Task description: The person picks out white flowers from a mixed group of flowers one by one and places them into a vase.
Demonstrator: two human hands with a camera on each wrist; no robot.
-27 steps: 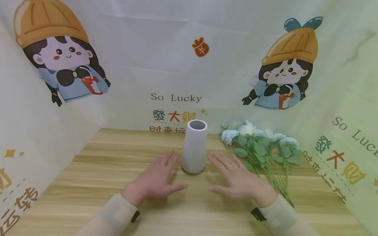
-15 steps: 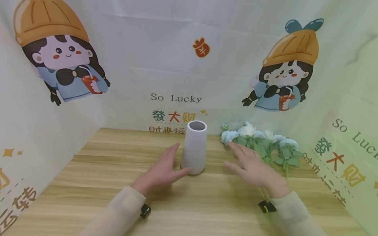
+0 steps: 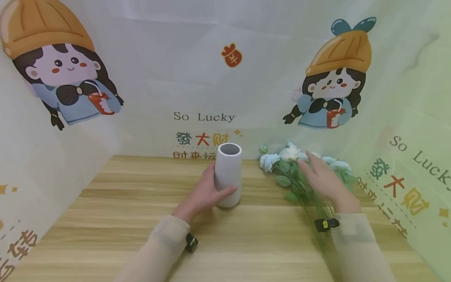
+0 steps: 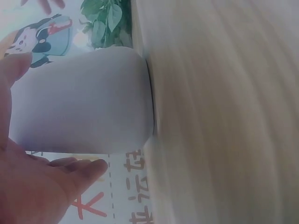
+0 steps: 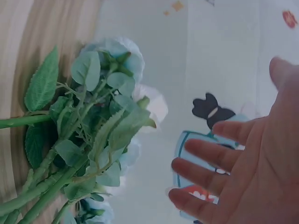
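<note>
A tall pale vase (image 3: 228,178) stands upright on the wooden table, its mouth facing up. My left hand (image 3: 202,194) is at its left side. The thumb reaches across the front of the vase and the fingers lie along its left edge; in the left wrist view the fingers (image 4: 86,172) look fairly straight beside the vase (image 4: 84,102). Whether they press on it I cannot tell. My right hand (image 3: 325,180) hovers over a bunch of artificial flowers (image 3: 292,156) with pale blue and white heads and green leaves. Its fingers (image 5: 201,175) are spread and hold nothing.
The flower stems (image 5: 42,196) point toward the front of the wooden table (image 3: 105,219). A printed cloth (image 3: 158,58) with cartoon figures and lettering hangs behind and at both sides. A black strap (image 3: 326,224) is on the right wrist.
My left hand has come in against the vase from the left. The right hand has moved right and away from the vase, over the flowers. The vase stays standing in its place.
</note>
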